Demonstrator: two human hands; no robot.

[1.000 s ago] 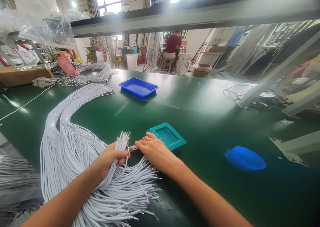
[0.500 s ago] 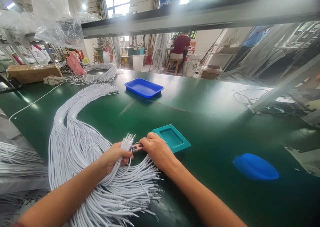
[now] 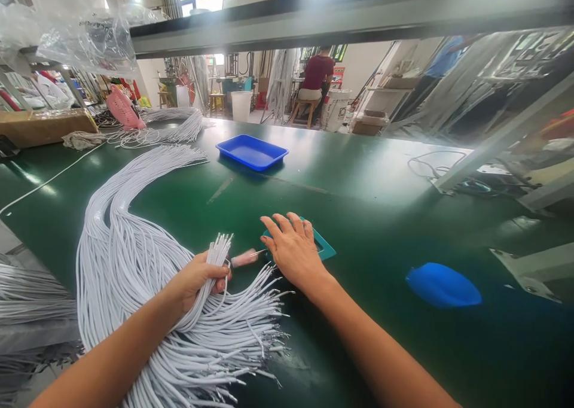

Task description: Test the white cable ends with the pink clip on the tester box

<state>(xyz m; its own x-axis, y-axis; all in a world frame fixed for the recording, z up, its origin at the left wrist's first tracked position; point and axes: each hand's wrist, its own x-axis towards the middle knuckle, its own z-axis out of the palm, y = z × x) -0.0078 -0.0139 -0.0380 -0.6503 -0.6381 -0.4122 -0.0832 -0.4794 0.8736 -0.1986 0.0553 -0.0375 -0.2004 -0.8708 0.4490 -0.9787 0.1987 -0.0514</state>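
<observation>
My left hand (image 3: 201, 281) is closed around a small bunch of white cables (image 3: 219, 251), their cut ends pointing up above the thumb. A small blurred pinkish piece (image 3: 244, 258) with a thin end lies just right of those fingers; whether they touch it is unclear. Fingers spread, my right hand (image 3: 296, 253) is over a small teal tray (image 3: 327, 250) and hides most of it; it holds nothing I can see. Beneath my left forearm a large bundle of white cables (image 3: 143, 246) curves across the green table, with loose ends fanned out at the front.
A blue tray (image 3: 252, 152) stands farther back on the green table (image 3: 359, 216). To the right lies a blue object (image 3: 443, 285). A metal beam (image 3: 314, 28) crosses above the table. Pink basket (image 3: 124, 107) and cardboard box (image 3: 45, 127) sit back left. A seated person (image 3: 317, 76) is beyond.
My right hand has let go of the pinkish piece, opened its fingers and moved slightly right over the teal tray. My left hand still grips the cables. The whole view has shifted a little.
</observation>
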